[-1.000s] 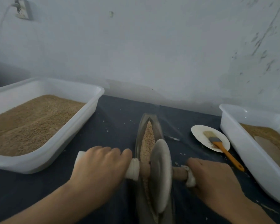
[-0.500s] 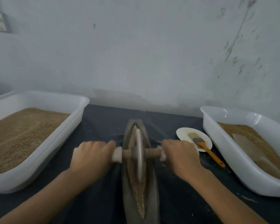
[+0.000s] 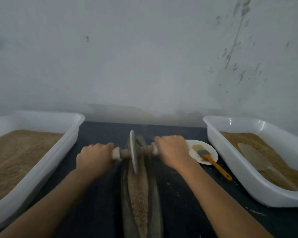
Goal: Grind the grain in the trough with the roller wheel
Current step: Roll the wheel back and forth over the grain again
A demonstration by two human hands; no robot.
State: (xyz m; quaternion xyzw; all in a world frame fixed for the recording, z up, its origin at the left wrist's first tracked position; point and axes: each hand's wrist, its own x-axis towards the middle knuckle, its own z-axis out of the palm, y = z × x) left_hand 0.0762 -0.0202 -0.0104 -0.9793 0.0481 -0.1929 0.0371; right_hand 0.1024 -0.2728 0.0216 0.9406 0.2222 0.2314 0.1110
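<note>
A long narrow metal trough [image 3: 156, 200] lies on the dark table, running away from me. A strip of crushed tan grain [image 3: 138, 193] fills its groove. The grey roller wheel [image 3: 133, 152] stands on edge at the trough's far end, on a wooden axle. My left hand [image 3: 95, 158] grips the axle's left handle. My right hand [image 3: 172, 150] grips the right handle. Both arms are stretched forward.
A white tub [image 3: 46, 162] of tan grain stands on the left. Another white tub [image 3: 234, 165] on the right holds grain and a scoop [image 3: 253, 157]. A small white plate [image 3: 210, 150] with an orange-handled brush [image 3: 212, 160] lies right of the trough. The wall is close behind.
The wheel has rolled from the near part of the trough to its far end, both hands pushing it away. More of the ground grain shows behind it.
</note>
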